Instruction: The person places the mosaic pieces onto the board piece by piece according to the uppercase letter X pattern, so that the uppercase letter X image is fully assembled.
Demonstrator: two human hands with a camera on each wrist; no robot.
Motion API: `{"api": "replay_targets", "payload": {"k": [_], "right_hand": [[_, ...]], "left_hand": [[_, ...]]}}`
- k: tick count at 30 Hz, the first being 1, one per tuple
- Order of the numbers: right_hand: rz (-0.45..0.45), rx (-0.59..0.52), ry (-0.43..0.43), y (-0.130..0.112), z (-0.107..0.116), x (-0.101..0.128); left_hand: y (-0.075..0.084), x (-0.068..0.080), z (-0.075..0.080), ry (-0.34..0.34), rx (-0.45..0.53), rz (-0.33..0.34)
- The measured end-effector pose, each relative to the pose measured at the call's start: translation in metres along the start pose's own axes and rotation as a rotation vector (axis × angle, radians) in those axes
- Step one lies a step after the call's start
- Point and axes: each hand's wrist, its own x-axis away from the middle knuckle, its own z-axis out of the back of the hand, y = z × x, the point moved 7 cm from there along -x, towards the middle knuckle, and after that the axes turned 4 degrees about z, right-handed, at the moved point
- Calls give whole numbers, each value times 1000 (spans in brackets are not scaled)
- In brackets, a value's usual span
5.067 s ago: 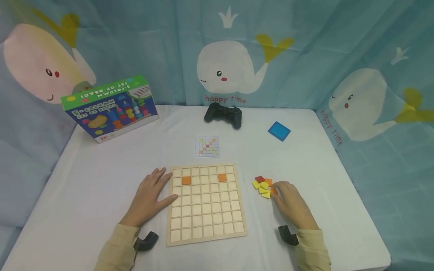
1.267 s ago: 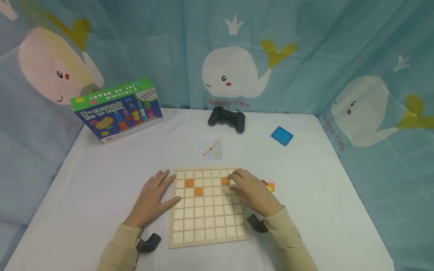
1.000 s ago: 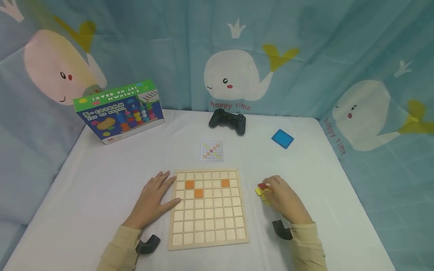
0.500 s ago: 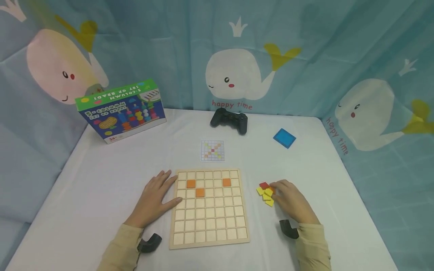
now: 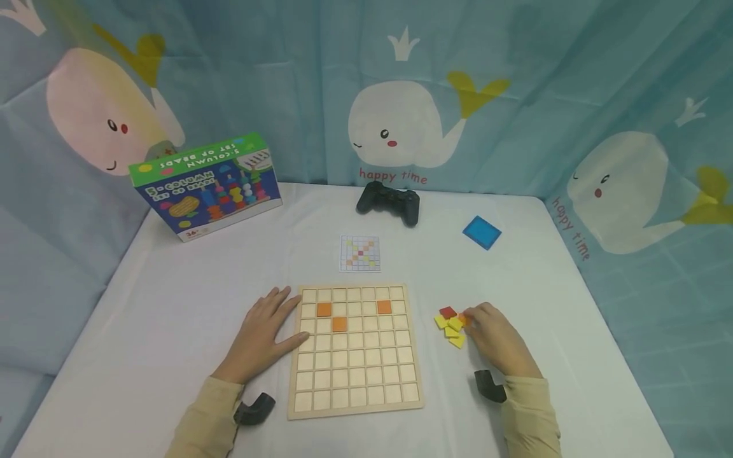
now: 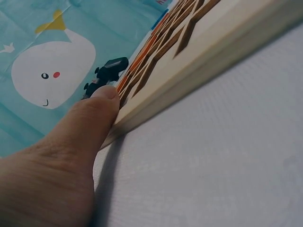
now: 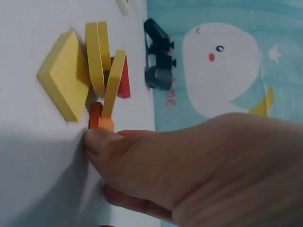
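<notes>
Squarish gridded board (image 5: 357, 360), flat, sides running fore-and-aft, left hand (image 5: 259, 336) spread against it, right hand (image 5: 497, 341) pinching orange tile (image 7: 106, 124)

left hand (image 5: 259, 337) spread; right hand (image 5: 497, 338) apparently pinching, fingertips half-hidden.

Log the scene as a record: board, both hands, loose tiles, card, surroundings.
Board: wooden grid, three orange tiles in cells
Left hand: rests at the board's left edge, thumb over it
Right hand: pinches another orange tile
Loose tiles: one red tile, four yellow tiles visible
Card: beyond the board, coloured X pattern
Surroundings: black controller, blue square, box at far left
</notes>
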Motion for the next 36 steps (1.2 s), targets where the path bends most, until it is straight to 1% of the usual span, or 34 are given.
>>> {"api": "replay_targets", "payload": {"k": [5,8,11,15,19,21,23,27,29,33,36], "right_hand": [[-44,14,-4,6,9,6],[-50,17,4,8,16,8],[-22,28,32,5,23,8],[57,26,77,-7,30,5],[148,-30,103,-30,35,-3],[217,-68,103,-46,36,-8],[289,-115,84,-62,35,-14],[382,-166,-4,-95,26,-27],[423,-162,-34,-109,20,-33],[527,-169,-55,-135,6,-42],[575,-149,-78,-148,-9,-46]], "left_hand": [[0,0,0,3,0,-5],[0,0,1,9,-1,-9],[0,1,1,15,2,-12],[0,0,1,15,4,-14],[1,0,1,17,3,-19],[1,-1,1,20,4,-25],[1,-1,1,22,5,-28],[0,-1,0,12,3,-20],[-1,-1,0,5,1,-10],[-2,-2,-1,4,-3,-9],[-2,-1,-1,5,-4,-17]]}}
